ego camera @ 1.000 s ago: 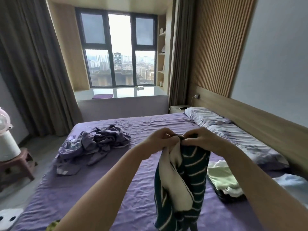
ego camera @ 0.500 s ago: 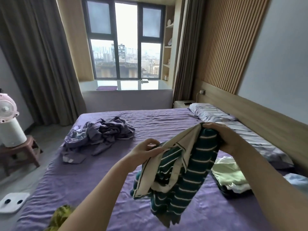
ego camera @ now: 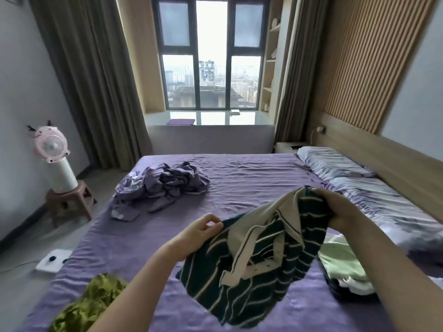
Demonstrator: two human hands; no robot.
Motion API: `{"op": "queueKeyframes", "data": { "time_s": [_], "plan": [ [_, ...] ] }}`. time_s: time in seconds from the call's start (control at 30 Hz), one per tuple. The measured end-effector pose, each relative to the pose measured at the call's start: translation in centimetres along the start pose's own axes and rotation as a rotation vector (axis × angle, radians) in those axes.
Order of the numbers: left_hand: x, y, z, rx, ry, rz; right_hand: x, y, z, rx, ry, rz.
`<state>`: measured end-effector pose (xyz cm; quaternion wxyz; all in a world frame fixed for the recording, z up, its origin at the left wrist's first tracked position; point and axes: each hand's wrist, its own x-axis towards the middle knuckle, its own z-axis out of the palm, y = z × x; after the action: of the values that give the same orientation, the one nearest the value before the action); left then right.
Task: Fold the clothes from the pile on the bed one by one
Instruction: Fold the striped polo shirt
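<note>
Head view: the left hand (ego camera: 200, 232) and right hand (ego camera: 335, 209), together a second ago, have drawn apart, each grip pinching the striped shirt (ego camera: 259, 267), now spread above the near bed (ego camera: 239, 178), ready for laying flat.

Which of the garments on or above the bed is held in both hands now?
The dark green striped shirt with the cream collar: the left hand and right hand grip it. The purple pile and yellow-green garment lie untouched.
</note>
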<state>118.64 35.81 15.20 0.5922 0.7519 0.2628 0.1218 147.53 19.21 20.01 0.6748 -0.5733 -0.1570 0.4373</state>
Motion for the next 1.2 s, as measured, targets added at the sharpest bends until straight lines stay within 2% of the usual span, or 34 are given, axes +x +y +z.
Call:
{"op": "queueKeyframes", "data": {
  "time_s": [0.07, 0.17, 0.3, 0.4, 0.43, 0.47, 0.57, 0.67, 0.77, 0.83, 0.93, 1.0, 1.1, 1.2],
  "plan": [
    [0.4, 0.1, 1.2, -0.057, -0.020, 0.003, 1.1, 0.4, -0.9, -0.092, -0.009, -0.020],
    [1.2, 1.0, 2.6, 0.011, -0.014, 0.044, 2.7, 0.7, -2.3, -0.044, -0.043, -0.014],
    [2.4, 2.5, 3.7, 0.375, -0.049, 0.144, 4.8, 0.3, -3.7, 0.128, -0.120, 0.013],
    [3.2, 2.8, 4.6, 0.748, -0.034, 0.075, 6.1, 0.1, -4.3, 0.179, -0.403, 0.015],
    [3.4, 2.7, 5.0, 0.824, 0.018, 0.048, 6.6, 0.1, -4.7, 0.219, -0.401, 0.050],
    [3.7, 2.5, 5.4, 0.858, 0.081, 0.047, 7.3, 0.1, -5.0, 0.209, -0.331, 0.069],
    [4.2, 2.1, 5.8, 0.843, 0.234, 0.119, 7.5, -0.3, -5.0, 0.139, -0.203, 0.105],
    [4.6, 1.3, 5.6, 0.804, 0.278, 0.230, 8.9, 0.2, -5.1, 0.090, -0.133, 0.112],
    [5.0, 0.3, 5.4, 0.586, 0.311, 0.293, 8.8, 0.3, -5.2, 0.034, -0.181, 0.062],
    [5.0, -0.1, 5.8, 0.375, 0.409, 0.276, 8.7, 0.7, -5.6, -0.001, -0.197, 0.053],
    [4.4, -0.4, 7.0, -0.024, 0.628, 0.146, 7.9, 1.9, -6.1, -0.192, -0.209, -0.004],
    [4.3, -1.0, 7.5, -0.167, 0.687, 0.027, 7.1, 2.9, -6.4, -0.355, -0.290, -0.046],
    [4.1, -2.8, 7.8, -0.171, 0.711, -0.115, 6.4, 4.9, -7.4, -0.782, -0.453, -0.110],
    [3.6, -4.3, 8.0, 0.010, 0.755, -0.121, 6.7, 7.7, -8.0, -1.313, -0.556, -0.231]
  ]
}}
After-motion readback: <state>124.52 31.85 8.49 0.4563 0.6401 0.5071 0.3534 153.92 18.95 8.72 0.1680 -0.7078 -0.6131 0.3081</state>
